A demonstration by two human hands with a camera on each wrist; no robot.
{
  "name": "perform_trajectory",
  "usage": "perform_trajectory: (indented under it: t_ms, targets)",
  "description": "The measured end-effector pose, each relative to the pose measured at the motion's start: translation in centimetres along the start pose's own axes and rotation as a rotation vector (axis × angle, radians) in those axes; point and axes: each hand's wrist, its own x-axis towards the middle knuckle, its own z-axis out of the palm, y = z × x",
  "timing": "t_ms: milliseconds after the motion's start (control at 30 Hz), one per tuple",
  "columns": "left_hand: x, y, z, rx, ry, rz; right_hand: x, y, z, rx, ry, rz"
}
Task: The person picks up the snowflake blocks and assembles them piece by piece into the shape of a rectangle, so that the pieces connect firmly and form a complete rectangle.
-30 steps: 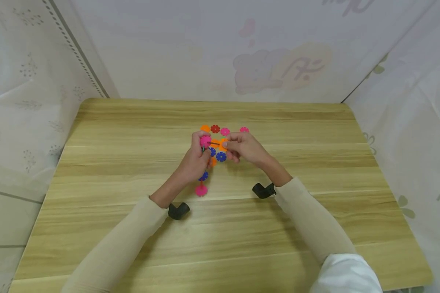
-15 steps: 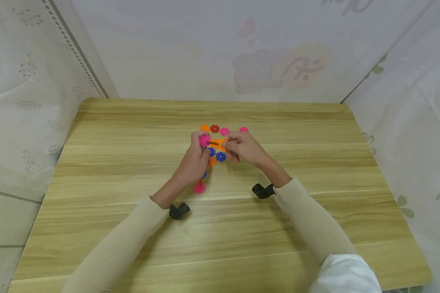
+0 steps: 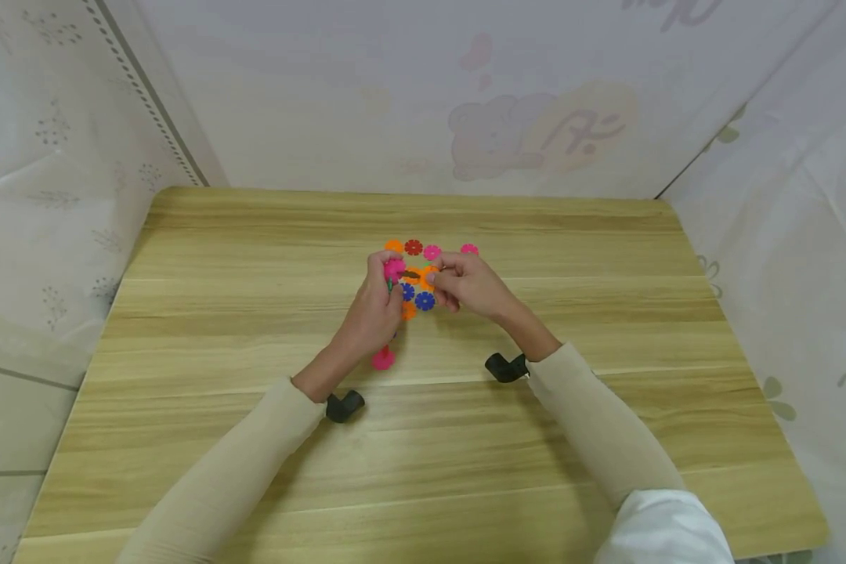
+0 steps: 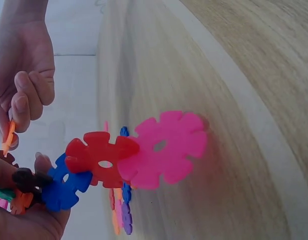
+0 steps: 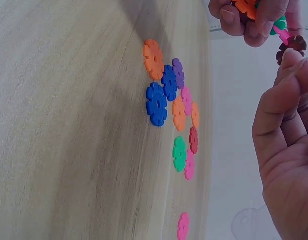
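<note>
My left hand [image 3: 370,309] grips a chain of interlocked flower-shaped plastic discs. In the left wrist view the chain's near end shows a pink disc [image 4: 186,131], a red disc [image 4: 89,162] and a blue disc [image 4: 58,196], hanging out past the hand. At its other end, in the head view, are another pink disc [image 3: 393,269] and a brown disc [image 3: 409,274] that points right. Facing it, my right hand [image 3: 474,283] pinches an orange disc [image 3: 427,277] between thumb and fingers. The orange and brown discs are very close; whether they interlock I cannot tell.
Loose flower discs lie flat on the wooden table [image 3: 606,282] beneath and beyond the hands. Among them are an orange disc [image 5: 149,62], a blue disc [image 5: 152,112], a green disc [image 5: 177,155] and a lone pink disc [image 5: 182,229]. A printed cloth wall [image 3: 338,125] stands behind the table.
Both hands stay almost in place. The brown disc has turned from nearly edge-on to showing more of its face. The chain's hanging pink end has shifted slightly up and left.
</note>
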Motion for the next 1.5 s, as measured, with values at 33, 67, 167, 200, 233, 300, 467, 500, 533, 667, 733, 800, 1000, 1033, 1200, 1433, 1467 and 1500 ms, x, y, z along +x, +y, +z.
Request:
perform_trajectory:
  t_ms: [33,67,167,200,233,300,467,500,533,667,733,800,1000,1033,1200,1433,1467,1500]
  targets:
    - [0.0,0.0,-0.01,-0.01,-0.003,-0.007,0.0,0.02,0.0,0.002,-0.001,-0.005]
    - [-0.01,0.01,-0.01,-0.019,-0.006,-0.014,0.0,0.04,0.01,0.004,-0.001,-0.01]
    - [-0.02,-0.02,-0.03,-0.045,-0.016,-0.029,0.01,0.16,0.03,0.004,-0.003,-0.018]
    - [-0.01,-0.04,-0.03,-0.051,-0.022,-0.03,0.02,0.21,0.04,0.0,-0.001,-0.02]
    - [0.0,-0.07,-0.02,-0.056,-0.026,-0.03,0.04,0.29,0.05,-0.003,0.0,-0.019]
    - [0.02,-0.11,0.0,-0.071,-0.036,-0.03,0.08,0.44,0.08,-0.006,0.003,-0.018]
    - [0.04,-0.1,0.07,-0.061,-0.053,-0.027,0.16,0.64,0.23,0.013,0.004,-0.009]
    - [0.05,-0.09,0.07,-0.05,-0.055,-0.023,0.16,0.62,0.28,0.02,-0.001,-0.007]
    - [0.05,-0.08,0.06,-0.038,-0.057,-0.016,0.15,0.59,0.32,0.025,-0.005,-0.005]
    - [0.13,-0.07,-0.04,0.001,-0.071,0.009,0.12,0.41,0.46,0.03,-0.018,0.0]
    - [0.17,0.04,-0.11,0.01,-0.082,0.009,0.12,0.39,0.49,0.029,-0.017,0.002]
    - [0.24,0.09,-0.14,0.017,-0.088,0.006,0.12,0.43,0.52,0.03,-0.014,0.008]
    - [0.39,0.29,-0.14,0.018,-0.086,0.017,0.23,0.65,0.5,0.065,0.01,0.037]
    - [0.41,0.27,-0.1,0.011,-0.089,0.019,0.24,0.67,0.47,0.071,0.014,0.042]
    - [0.42,0.02,0.2,-0.022,-0.103,0.015,0.15,0.66,0.17,0.071,0.007,0.055]
    - [0.26,-0.04,0.59,-0.024,-0.096,-0.014,0.13,0.78,-0.03,0.064,-0.007,0.063]
    - [0.25,-0.01,0.6,-0.02,-0.097,-0.013,0.13,0.84,-0.03,0.064,-0.006,0.063]
    - [0.23,-0.01,0.61,-0.018,-0.097,-0.015,0.14,0.89,-0.02,0.063,-0.004,0.063]
